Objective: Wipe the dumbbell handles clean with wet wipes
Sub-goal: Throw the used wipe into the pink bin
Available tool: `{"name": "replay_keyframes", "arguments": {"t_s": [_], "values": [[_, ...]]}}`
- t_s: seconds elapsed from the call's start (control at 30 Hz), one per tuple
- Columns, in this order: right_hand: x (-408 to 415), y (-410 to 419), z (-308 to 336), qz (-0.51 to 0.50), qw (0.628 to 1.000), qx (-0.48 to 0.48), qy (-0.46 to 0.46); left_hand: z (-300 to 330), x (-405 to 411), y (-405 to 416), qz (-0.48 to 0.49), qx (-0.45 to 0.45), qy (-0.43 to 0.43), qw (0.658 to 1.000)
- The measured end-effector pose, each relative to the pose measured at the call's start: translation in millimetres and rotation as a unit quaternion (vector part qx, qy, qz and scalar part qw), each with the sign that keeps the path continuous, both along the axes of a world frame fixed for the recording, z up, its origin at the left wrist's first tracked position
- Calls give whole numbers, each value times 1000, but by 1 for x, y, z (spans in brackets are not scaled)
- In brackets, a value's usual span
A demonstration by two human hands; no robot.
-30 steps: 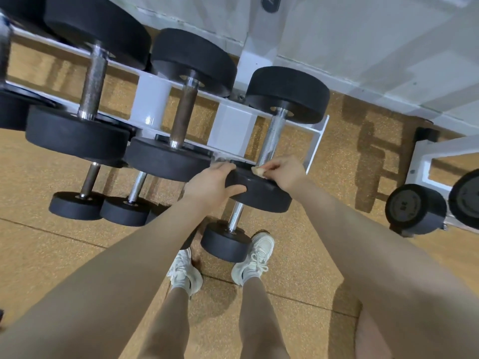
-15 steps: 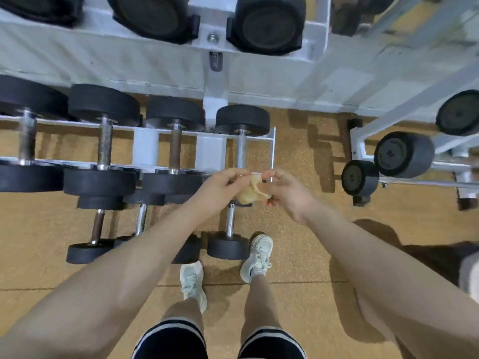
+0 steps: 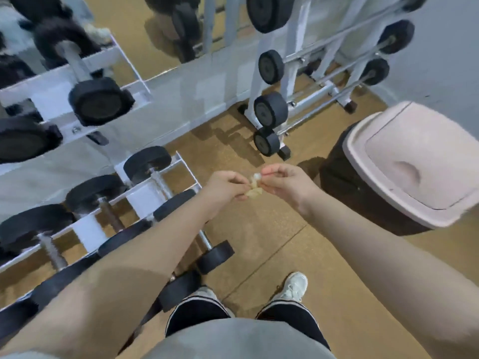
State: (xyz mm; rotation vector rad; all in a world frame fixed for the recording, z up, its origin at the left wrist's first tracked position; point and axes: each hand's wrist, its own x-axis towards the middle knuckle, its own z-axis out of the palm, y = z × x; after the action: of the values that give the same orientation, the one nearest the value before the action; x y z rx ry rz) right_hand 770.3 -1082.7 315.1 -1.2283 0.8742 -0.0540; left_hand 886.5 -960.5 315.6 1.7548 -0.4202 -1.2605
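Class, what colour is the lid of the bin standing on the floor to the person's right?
Pale pinkish-beige lid, on a dark brown bin, seen in the head view.

I see matt black rubber dumbbell heads [image 3: 147, 161] on bright metal handles [image 3: 158, 180], a speckled rubbery floor [image 3: 259, 229], and a smooth plastic bin lid [image 3: 414, 161].

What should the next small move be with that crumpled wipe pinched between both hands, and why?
Probably carry the wet wipe rightward to the swing-lid trash bin and drop it in. The wipe looks bunched and yellowed, held between the left hand and right hand away from the dumbbell rack, and the bin stands close on the right with its lid closed.
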Motion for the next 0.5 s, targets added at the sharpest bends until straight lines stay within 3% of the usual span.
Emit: {"name": "replay_keyframes", "arguments": {"t_s": [0.17, 0.33, 0.5], "values": [[-90, -59, 10, -3, 994, -104, 17, 11, -74, -96, -77, 35, 34, 996], [-183, -137, 19, 21, 977, -207, 40, 6, -161, -193, -130, 42, 1, 991], [-252, -218, 13, 56, 923, -360, 123, 8, -239, -280, -158, 35, -32, 986]]}}
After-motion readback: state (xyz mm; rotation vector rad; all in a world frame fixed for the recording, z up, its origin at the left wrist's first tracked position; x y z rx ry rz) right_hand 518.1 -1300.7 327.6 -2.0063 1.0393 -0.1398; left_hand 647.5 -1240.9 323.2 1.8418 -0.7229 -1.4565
